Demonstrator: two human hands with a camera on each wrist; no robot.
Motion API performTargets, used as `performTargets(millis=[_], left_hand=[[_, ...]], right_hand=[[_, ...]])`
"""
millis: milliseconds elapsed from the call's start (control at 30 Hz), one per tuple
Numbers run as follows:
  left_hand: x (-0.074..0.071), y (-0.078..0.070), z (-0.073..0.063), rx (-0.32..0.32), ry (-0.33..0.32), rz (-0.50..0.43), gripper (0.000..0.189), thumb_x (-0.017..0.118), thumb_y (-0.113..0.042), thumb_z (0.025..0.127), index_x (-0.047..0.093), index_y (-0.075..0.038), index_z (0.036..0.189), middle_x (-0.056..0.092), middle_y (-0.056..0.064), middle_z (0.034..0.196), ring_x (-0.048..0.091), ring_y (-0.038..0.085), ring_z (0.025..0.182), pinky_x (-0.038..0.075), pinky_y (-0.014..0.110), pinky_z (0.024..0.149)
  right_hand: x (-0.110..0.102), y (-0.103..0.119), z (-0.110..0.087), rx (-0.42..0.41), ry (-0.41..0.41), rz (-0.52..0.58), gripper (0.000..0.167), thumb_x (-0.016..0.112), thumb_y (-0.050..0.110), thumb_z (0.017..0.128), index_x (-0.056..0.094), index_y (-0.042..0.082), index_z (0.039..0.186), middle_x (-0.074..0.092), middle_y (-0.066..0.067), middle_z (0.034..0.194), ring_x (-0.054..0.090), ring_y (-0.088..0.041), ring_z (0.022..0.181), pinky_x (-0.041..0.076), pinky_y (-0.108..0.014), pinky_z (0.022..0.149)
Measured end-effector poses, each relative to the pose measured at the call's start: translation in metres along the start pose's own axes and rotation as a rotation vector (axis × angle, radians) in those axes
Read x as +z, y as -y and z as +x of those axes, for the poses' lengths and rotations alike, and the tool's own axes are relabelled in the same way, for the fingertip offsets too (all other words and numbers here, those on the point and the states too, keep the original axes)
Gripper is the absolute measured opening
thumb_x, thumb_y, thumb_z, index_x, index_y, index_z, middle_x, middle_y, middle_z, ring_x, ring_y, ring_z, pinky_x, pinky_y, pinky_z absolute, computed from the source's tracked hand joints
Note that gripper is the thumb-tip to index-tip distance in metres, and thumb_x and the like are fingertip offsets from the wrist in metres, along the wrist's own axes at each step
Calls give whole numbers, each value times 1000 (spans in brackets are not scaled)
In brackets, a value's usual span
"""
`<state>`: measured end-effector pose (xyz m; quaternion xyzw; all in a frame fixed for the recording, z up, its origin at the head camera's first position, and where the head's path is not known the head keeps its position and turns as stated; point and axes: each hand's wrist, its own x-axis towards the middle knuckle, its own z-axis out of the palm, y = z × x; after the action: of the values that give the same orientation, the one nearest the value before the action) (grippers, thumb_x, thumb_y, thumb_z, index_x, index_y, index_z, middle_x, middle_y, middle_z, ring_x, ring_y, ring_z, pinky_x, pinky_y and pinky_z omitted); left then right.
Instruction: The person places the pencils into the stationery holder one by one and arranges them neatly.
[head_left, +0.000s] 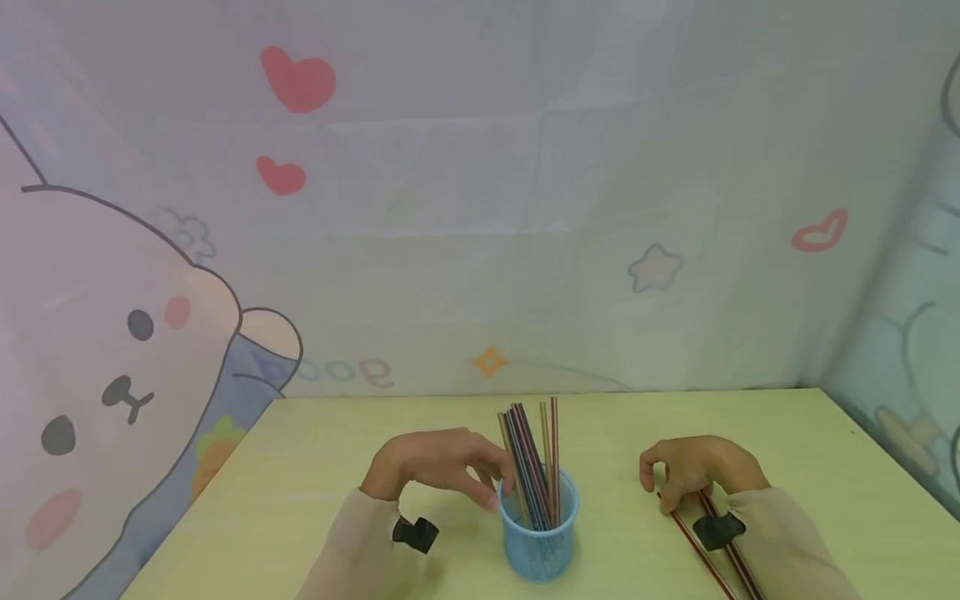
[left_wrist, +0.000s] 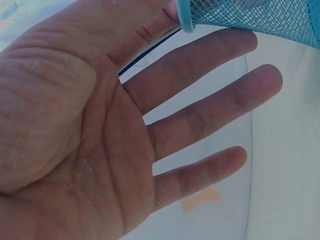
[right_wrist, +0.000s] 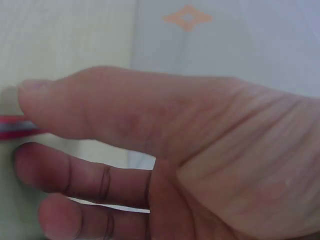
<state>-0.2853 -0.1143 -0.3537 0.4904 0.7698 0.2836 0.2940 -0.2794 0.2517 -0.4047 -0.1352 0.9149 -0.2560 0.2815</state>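
A light-blue mesh pen cup (head_left: 538,554) stands upright on the table, with several thin striped pencils (head_left: 531,467) leaning inside. My left hand (head_left: 450,462) holds its left rim, with thumb and index finger at the edge. In the left wrist view, the other fingers (left_wrist: 215,110) stretch out below the mesh cup (left_wrist: 250,15). To the right of the cup, my right hand (head_left: 686,471) pinches the end of a red striped pencil (head_left: 703,552) between thumb and finger. The pencil's red end (right_wrist: 17,127) shows beneath my thumb in the right wrist view.
More dark red pencils (head_left: 742,571) lie on the pale yellow table (head_left: 615,542), partly under my right wrist. A printed cloth (head_left: 450,250) hangs behind the table's far edge, and another cloth wall (head_left: 907,375) borders the right side.
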Motion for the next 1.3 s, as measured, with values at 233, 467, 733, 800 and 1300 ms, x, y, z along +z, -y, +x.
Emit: performTargets(millis=[233,467,733,800,1300], left_hand=[[1,1,0,6,2,11,20,72,-16,93,66,-2,105,68,17,112,67,8,101,53,26,92],[1,0,-1,6,2,1,18,72,-15,93,66,-2,105,68,13,110,67,8,101,53,26,92],[0,-1,0,9,-3,0,16,72,-14,93,66,-4,103,68,13,109,67,9,101,54,25,91],[0,-2,-1,6,-3,1,17,72,-14,93,66,-3,104,67,17,110,67,8,100,54,25,90],[1,-1,-1,17,2,31,17,71,-16,94,66,-4,104,68,14,110,67,8,98,54,27,91]], right_hand=[[7,1,6,-20,-33,20,23,73,-9,73,61,7,85,51,-2,66,36,-13,53,26,-23,47],[6,4,6,-53,-92,-8,24,74,-8,73,61,9,86,57,-4,70,43,-14,53,30,-24,49],[11,5,5,-6,-116,-29,23,71,-7,74,58,10,81,50,-2,64,33,-11,48,30,-21,46],[10,4,6,-57,-113,-22,21,70,-6,76,58,10,81,50,-1,60,35,-11,47,31,-22,45],[-30,21,-19,-543,-286,78,14,61,-2,89,55,11,92,51,2,71,45,-7,58,41,-23,51]])
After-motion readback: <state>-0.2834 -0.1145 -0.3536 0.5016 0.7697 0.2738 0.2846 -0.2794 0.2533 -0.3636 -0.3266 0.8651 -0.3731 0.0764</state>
